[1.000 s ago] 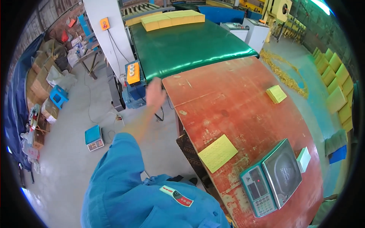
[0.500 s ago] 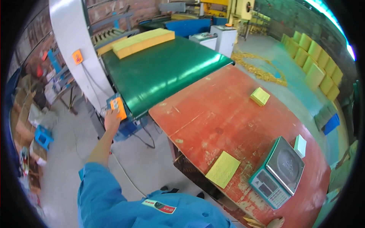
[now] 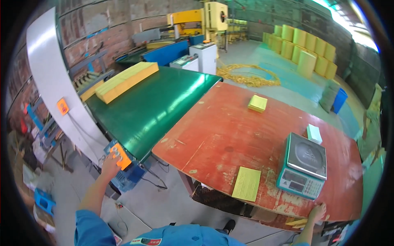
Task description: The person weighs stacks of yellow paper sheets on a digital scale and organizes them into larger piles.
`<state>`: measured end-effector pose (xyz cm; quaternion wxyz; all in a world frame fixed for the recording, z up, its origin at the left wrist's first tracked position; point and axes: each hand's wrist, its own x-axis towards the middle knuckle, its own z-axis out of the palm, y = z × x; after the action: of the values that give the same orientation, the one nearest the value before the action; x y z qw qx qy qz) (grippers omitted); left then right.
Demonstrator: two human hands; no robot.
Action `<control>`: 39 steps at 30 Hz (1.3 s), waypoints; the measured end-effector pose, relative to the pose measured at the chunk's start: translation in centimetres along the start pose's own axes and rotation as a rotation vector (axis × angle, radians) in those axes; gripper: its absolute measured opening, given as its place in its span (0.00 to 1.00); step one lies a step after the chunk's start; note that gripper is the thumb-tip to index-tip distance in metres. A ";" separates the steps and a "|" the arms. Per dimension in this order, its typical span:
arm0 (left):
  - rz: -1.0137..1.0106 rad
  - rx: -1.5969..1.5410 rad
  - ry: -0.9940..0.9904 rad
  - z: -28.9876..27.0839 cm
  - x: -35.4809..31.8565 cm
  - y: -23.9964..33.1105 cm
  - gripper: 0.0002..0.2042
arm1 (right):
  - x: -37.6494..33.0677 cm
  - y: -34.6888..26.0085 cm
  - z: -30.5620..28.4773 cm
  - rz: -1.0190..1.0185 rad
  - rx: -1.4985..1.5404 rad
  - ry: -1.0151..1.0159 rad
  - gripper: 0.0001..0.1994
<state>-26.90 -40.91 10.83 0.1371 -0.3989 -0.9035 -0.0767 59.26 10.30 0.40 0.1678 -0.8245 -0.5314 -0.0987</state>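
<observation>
On the left, my left hand (image 3: 110, 165) reaches onto an orange control box (image 3: 122, 157) with round buttons, beside the near corner of a green conveyor belt (image 3: 143, 110). Its fingers stretch over the buttons and hold nothing. My right hand (image 3: 317, 212) rests on the near edge of a red tabletop (image 3: 217, 135), just below a teal and silver weighing scale (image 3: 303, 166); its fingers look laid on the edge, though small in view. A flat yellow sheet or pad (image 3: 247, 183) lies on the tabletop left of the scale.
A long yellow block (image 3: 127, 82) lies on the belt, near a white machine column (image 3: 61, 69). On the table are a yellow stack (image 3: 257, 103) and a pale stack (image 3: 314, 134). Yellow rolls (image 3: 305, 45) stand far right, near a blue bin (image 3: 340, 101). A blue stool (image 3: 44, 201) stands left.
The view has tilted up and turned right, so the scene sits farther left and more of my right hand and forearm shows. My left hand stays at the control box.
</observation>
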 end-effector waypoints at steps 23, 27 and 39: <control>-0.171 0.048 -0.436 -1.3 5.9 -0.8 0.19 | -0.5 -0.3 -0.7 0.024 0.040 0.031 0.16; -0.178 0.056 -0.539 -2.3 7.3 1.2 0.17 | -0.3 -0.3 -1.1 0.032 0.052 0.034 0.16; -0.145 -0.114 -0.442 -4.7 2.4 1.7 0.31 | -1.0 0.7 0.0 0.037 0.101 0.106 0.15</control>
<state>-26.29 -39.29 16.07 -0.0929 -0.3473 -0.9319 -0.0481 59.53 9.20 -0.06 0.2387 -0.8184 -0.5106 -0.1121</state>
